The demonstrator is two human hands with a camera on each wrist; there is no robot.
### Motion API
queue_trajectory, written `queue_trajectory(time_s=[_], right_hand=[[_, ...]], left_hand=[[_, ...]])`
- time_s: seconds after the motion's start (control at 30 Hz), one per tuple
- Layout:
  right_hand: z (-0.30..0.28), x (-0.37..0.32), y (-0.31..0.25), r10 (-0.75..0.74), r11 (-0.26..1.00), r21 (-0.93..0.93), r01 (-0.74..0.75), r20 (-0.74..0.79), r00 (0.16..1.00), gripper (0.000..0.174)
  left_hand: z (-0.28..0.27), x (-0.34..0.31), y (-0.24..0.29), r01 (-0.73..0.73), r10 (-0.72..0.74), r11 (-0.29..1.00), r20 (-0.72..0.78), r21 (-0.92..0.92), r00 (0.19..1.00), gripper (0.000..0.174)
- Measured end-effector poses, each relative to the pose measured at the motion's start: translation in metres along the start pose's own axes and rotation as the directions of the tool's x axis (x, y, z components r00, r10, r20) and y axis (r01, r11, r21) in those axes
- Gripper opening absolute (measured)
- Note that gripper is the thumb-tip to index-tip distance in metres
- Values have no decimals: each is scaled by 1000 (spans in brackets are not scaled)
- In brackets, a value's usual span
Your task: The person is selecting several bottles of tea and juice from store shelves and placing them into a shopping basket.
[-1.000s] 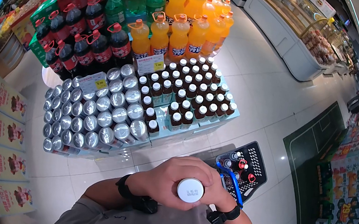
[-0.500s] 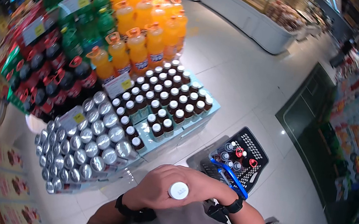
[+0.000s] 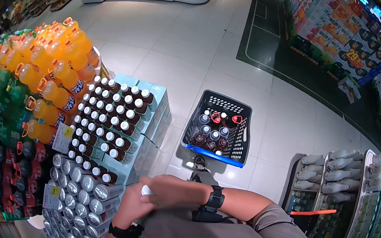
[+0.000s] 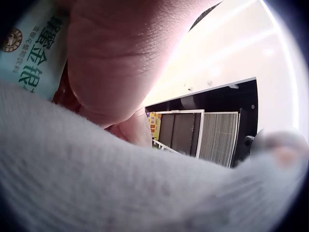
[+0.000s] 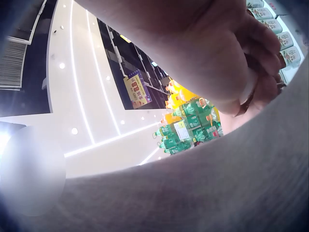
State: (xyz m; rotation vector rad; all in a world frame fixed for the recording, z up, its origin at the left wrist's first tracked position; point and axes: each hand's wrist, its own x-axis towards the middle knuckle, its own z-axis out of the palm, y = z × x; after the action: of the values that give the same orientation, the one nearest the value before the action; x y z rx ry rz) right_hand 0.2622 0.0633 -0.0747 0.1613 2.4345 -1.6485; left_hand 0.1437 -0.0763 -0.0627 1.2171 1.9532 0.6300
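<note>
Close to the chest, my left hand (image 3: pixel 133 206) grips a bottle whose white cap (image 3: pixel 146 190) shows between the two hands. In the left wrist view the bottle's pale green label (image 4: pixel 36 53) with dark green characters sticks out beside the hand; most of the bottle is hidden. My right hand (image 3: pixel 170 188), slightly blurred, comes across from the right with its fingers at the cap. The right wrist view shows those fingers (image 5: pixel 260 46) curled in, with a white sliver of the cap between thumb and fingers.
Ahead on the floor stands a black shopping basket (image 3: pixel 243 138) with a blue handle, holding several bottles. To the left are brown white-capped bottles (image 3: pixel 115 111), silver-topped cans (image 3: pixel 79 201) and orange soda bottles (image 3: pixel 60 75). Shelves of white bottles (image 3: pixel 342 169) stand at right.
The head view has turned right: the basket is now straight ahead and the drinks display at the left. My hands have shifted left in view, the right one now reaching across at the cap.
</note>
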Motion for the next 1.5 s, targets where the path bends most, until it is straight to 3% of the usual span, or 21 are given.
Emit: queue_trajectory(time_s=[0.1,0.23,0.3,0.37,0.47,0.5,0.6,0.67,0.73,0.8,0.93,1.0,1.07,1.13,1.17,1.2,1.27,1.33,1.37,1.43,1.5], right_hand=[[-16,-8,8,26,999,-40,-31,-133,991,40],[-58,-29,26,-22,1000,-22,16,-303,953,34],[-82,-46,50,-132,979,-205,12,-585,800,33],[-115,-67,86,-94,980,-188,-68,-733,674,35],[-169,-101,149,287,892,11,-452,-786,547,36],[-179,-108,185,246,896,3,-444,-836,491,38],[-218,-123,277,509,758,179,-627,-763,398,40],[-227,-127,360,586,685,237,-689,-741,328,43],[-231,-130,432,689,600,333,-727,-677,259,46],[-231,-125,501,812,474,406,-782,-546,208,52],[-229,-107,610,930,276,442,-853,-349,120,57],[-221,-98,651,933,291,437,-851,-327,151,57],[-219,-82,675,934,297,447,-844,-318,160,58],[-199,-68,711,913,335,447,-829,-371,168,59],[-185,-65,728,870,411,444,-796,-451,197,58],[-175,-62,741,820,484,435,-759,-527,221,57],[-176,-49,756,828,439,514,-737,-550,109,45],[-181,-49,775,824,420,537,-732,-564,59,44],[-188,-51,781,825,420,538,-731,-562,61,44],[-211,-55,777,848,394,498,-772,-520,98,46],[-216,-56,771,861,379,437,-816,-489,138,47]], left_hand=[[10,27,4,-112,109,993,-81,-33,991,50],[8,71,23,-190,190,981,0,50,982,61],[10,88,38,-300,316,940,-82,163,945,69],[14,110,29,-268,278,945,-29,188,960,69],[23,133,22,-229,236,946,-2,230,972,63],[26,137,15,-162,159,957,32,242,987,61],[38,152,7,-38,25,965,54,258,998,52],[51,159,-1,161,-188,956,89,247,978,49],[64,163,-1,219,-258,929,95,297,962,50],[73,168,5,333,-390,867,89,370,916,52],[89,176,20,597,-640,747,74,293,765,52],[97,171,20,654,-708,682,69,329,703,54],[103,174,25,604,-682,696,94,389,725,51],[106,204,83,723,-784,591,42,358,619,40],[107,231,107,813,-867,483,45,326,497,42],[111,232,105,820,-876,466,44,332,481,42],[120,217,96,859,-875,481,36,174,482,44],[129,197,72,859,-872,487,42,159,487,47],[131,169,39,903,-906,422,62,78,418,49],[129,76,-57,958,-980,97,139,-271,139,53],[137,108,-22,969,-967,223,103,-109,235,53]])
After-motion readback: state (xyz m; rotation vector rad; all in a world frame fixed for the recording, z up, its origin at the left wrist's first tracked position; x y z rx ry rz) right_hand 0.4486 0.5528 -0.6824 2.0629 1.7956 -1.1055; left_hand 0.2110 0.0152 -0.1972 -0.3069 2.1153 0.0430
